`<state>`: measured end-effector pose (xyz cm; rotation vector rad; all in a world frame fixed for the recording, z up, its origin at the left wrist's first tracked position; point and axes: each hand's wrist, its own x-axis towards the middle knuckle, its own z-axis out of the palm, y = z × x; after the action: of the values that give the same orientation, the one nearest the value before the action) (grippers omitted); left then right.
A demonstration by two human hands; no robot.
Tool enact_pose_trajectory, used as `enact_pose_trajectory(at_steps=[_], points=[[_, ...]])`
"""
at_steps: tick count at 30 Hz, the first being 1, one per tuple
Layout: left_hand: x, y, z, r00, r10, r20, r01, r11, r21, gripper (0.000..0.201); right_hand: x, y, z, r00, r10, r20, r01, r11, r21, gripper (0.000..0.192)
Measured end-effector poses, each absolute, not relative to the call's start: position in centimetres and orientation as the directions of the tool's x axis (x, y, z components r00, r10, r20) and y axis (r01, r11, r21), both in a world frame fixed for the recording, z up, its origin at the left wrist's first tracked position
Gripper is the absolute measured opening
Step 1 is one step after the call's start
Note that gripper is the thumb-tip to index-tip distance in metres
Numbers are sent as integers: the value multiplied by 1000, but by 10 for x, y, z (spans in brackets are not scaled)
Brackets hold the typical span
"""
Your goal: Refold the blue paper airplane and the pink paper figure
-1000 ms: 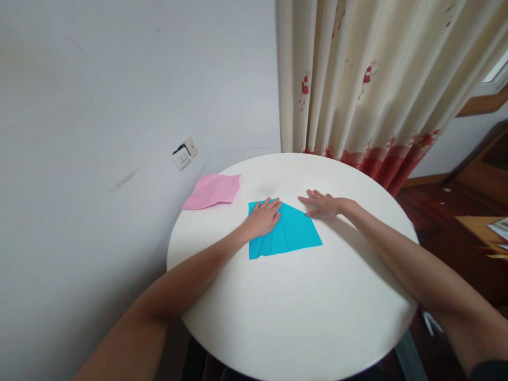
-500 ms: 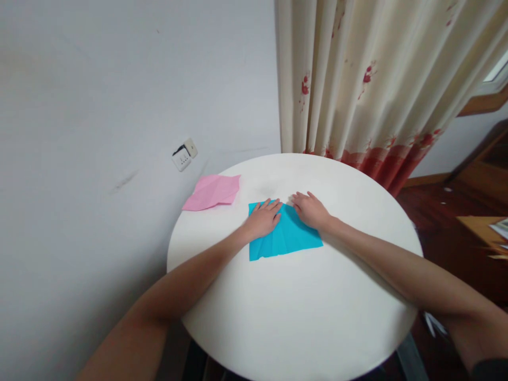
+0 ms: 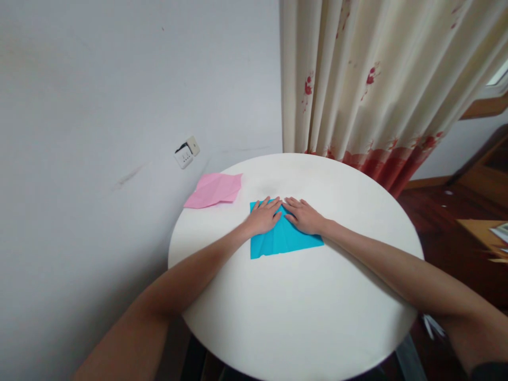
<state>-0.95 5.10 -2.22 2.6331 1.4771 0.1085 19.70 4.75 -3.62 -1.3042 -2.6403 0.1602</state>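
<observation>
The blue paper (image 3: 283,238) lies flat on the round white table (image 3: 301,307), a little past its middle toward the wall, and everything else is placed from it. The left hand (image 3: 264,217) rests palm down on its far left part, fingers spread flat, gripping nothing. The right hand (image 3: 304,216) lies flat just beside it on the far right part, fingertips nearly touching the left, also open and pressing rather than grasping. Faint crease lines already cross the sheet, so some folding looks done, yet it is far from a finished shape. A pink paper (image 3: 214,189), creased too, sits beyond the blue paper's left corner, untouched
</observation>
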Motion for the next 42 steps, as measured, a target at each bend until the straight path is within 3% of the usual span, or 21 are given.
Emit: enact_pose_trajectory(at_steps=[13, 18, 25, 31, 42], points=[[-13, 57, -23, 432, 902, 23, 896, -431, 107, 55, 198, 48, -35, -597, 795, 107, 775, 606, -182, 59], [-10, 48, -17, 524, 851, 38, 850, -525, 38, 51, 197, 48, -33, -596, 796, 105, 774, 604, -190, 59], [-8, 31, -2, 625, 773, -110, 777, -629, 2, 53, 198, 48, -33, -591, 800, 105, 777, 599, -191, 60], [-23, 34, 9, 692, 686, -226, 718, -687, 114, 60, 198, 47, -32, -594, 796, 112, 772, 604, -196, 60], [-46, 42, 29, 802, 542, -252, 597, -742, 305, 54, 198, 45, -28, -590, 801, 101, 778, 597, -194, 60]])
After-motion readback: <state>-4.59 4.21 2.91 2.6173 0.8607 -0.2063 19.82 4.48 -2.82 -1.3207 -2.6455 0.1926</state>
